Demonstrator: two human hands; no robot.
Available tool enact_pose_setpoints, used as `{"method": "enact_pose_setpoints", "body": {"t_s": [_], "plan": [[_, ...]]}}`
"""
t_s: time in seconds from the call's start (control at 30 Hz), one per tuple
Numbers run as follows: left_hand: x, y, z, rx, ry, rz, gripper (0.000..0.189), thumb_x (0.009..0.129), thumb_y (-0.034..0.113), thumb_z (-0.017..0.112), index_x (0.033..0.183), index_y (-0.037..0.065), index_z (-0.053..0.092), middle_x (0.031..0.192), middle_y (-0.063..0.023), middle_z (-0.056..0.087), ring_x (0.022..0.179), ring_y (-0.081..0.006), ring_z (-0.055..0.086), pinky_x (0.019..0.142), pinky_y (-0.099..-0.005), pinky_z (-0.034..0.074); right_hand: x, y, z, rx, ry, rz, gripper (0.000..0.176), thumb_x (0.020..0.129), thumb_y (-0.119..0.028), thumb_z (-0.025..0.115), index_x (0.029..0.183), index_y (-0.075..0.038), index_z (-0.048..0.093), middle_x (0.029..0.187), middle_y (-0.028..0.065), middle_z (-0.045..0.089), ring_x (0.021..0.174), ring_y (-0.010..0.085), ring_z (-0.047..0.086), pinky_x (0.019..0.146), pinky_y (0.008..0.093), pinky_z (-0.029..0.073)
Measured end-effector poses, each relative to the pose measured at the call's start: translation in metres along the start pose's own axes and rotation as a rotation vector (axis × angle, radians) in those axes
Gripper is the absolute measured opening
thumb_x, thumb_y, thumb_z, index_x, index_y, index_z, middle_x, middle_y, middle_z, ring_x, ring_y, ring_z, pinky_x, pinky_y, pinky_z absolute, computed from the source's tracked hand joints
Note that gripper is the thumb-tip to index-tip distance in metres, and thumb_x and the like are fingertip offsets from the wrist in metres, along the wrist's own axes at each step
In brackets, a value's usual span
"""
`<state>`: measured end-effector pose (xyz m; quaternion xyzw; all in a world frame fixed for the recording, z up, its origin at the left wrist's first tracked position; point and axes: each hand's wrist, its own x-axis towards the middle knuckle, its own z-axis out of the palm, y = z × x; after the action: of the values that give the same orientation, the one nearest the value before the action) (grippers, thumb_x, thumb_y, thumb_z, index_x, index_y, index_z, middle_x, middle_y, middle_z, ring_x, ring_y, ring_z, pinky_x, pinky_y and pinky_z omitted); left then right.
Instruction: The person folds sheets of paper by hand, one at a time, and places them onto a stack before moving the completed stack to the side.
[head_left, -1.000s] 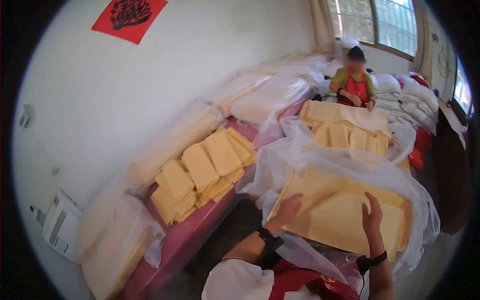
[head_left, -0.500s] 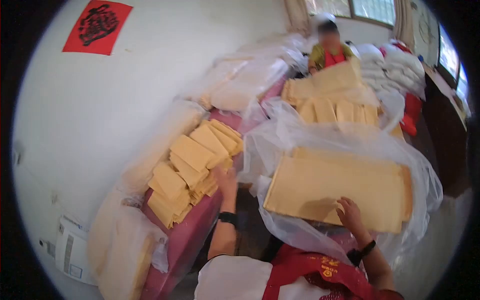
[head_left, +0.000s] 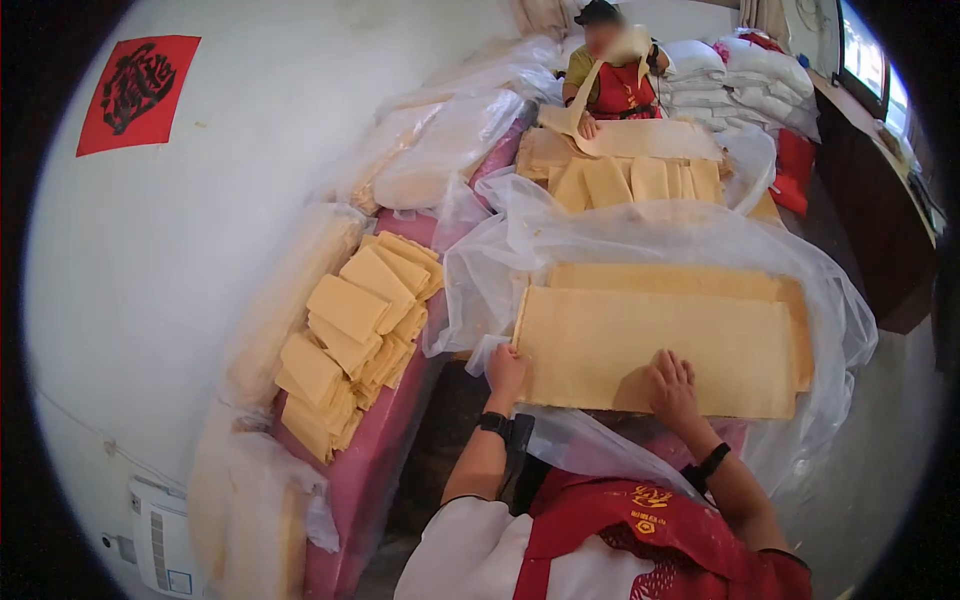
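A stack of large tan sheets (head_left: 650, 345) lies on clear plastic wrap in front of me. My left hand (head_left: 508, 372) has its fingers closed at the stack's left edge, on the top sheets. My right hand (head_left: 673, 388) rests on the top sheet near its front edge, fingers apart and holding nothing. To the left, a pile of folded tan sheets (head_left: 350, 305) sits on a pink surface (head_left: 395, 410).
Across the table a co-worker (head_left: 618, 90) in a red apron holds up a tan sheet (head_left: 580, 112) over another stack (head_left: 650, 145). Plastic-wrapped bundles (head_left: 440, 150) line the wall. White sacks (head_left: 740, 80) are piled at the back right.
My left hand has moved from beside the folded pile to the stack's left edge. My right hand has come down onto the top sheet. The co-worker has lifted a sheet higher.
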<state>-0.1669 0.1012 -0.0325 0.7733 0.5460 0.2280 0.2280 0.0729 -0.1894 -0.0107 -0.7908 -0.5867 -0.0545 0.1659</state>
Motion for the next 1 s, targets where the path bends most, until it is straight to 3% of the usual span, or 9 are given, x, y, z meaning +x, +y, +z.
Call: {"method": "enact_pose_setpoints", "body": {"t_s": [0.23,0.47,0.7,0.8,0.9,0.97,1.0], "plan": [[0.018,-0.003,-0.008,0.068,-0.135,-0.173,0.018,0.073,0.019,0.064,0.088,0.009,0.061,0.087,-0.0115,0.068,0.087,-0.0310,0.064,0.074,-0.0409,0.050,0.001,0.006,0.016,-0.047,0.083,-0.009,0.049,0.075,-0.017,0.061,0.123,-0.012,0.053,0.143,0.0195,0.037,0.135,0.0343,0.033,0.109,0.0508,0.024],[0.023,0.013,-0.020,-0.046,-0.118,-0.029,0.021,0.073,0.019,0.066,0.090,0.008,0.061,0.087,-0.0109,0.068,0.085,-0.0280,0.065,0.074,-0.0388,0.051,0.001,0.010,0.015,-0.148,0.079,-0.045,0.052,0.074,-0.021,0.065,0.124,-0.014,0.052,0.144,0.0186,0.036,0.136,0.0328,0.032,0.109,0.0507,0.024],[0.010,-0.019,-0.018,-0.017,-0.302,0.017,0.028,0.073,0.023,0.065,0.094,0.005,0.063,0.088,-0.0112,0.068,0.085,-0.0307,0.065,0.075,-0.0407,0.050,0.000,0.003,0.006,-0.013,0.060,-0.004,0.047,0.077,-0.020,0.062,0.123,-0.013,0.054,0.143,0.0200,0.037,0.135,0.0333,0.033,0.109,0.0522,0.025],[-0.018,0.002,-0.037,0.059,-0.387,0.030,0.030,0.076,0.024,0.063,0.096,0.002,0.064,0.087,-0.0134,0.068,0.087,-0.0293,0.065,0.075,-0.0405,0.051,-0.005,0.001,0.002,-0.032,0.026,-0.006,0.049,0.078,-0.024,0.063,0.124,-0.013,0.053,0.144,0.0205,0.035,0.136,0.0338,0.031,0.109,0.0531,0.024],[-0.031,0.006,-0.041,-0.222,-0.559,-0.085,0.029,0.084,0.022,0.059,0.106,0.003,0.063,0.095,-0.0111,0.068,0.088,-0.0240,0.066,0.073,-0.0373,0.053,0.002,-0.003,-0.001,-0.065,-0.034,0.003,0.055,0.077,-0.032,0.065,0.126,-0.011,0.052,0.144,0.0203,0.035,0.136,0.0335,0.031,0.108,0.0539,0.024],[-0.033,0.023,-0.044,-0.883,-0.664,-0.365,0.030,0.092,0.020,0.054,0.117,0.002,0.057,0.105,-0.0086,0.065,0.089,-0.0207,0.066,0.072,-0.0337,0.055,0.015,-0.012,-0.006,-0.082,-0.077,0.027,0.059,0.077,-0.038,0.066,0.127,-0.010,0.051,0.144,0.0200,0.035,0.135,0.0330,0.031,0.108,0.0542,0.024],[-0.032,0.033,-0.044,-0.884,-0.671,-0.358,0.030,0.092,0.020,0.054,0.117,0.002,0.057,0.105,-0.0086,0.065,0.089,-0.0207,0.066,0.072,-0.0337,0.055,0.028,-0.028,-0.016,0.040,-0.200,0.002,0.062,0.077,-0.043,0.066,0.127,-0.009,0.051,0.141,0.0196,0.039,0.133,0.0333,0.035,0.106,0.0550,0.026]]}}
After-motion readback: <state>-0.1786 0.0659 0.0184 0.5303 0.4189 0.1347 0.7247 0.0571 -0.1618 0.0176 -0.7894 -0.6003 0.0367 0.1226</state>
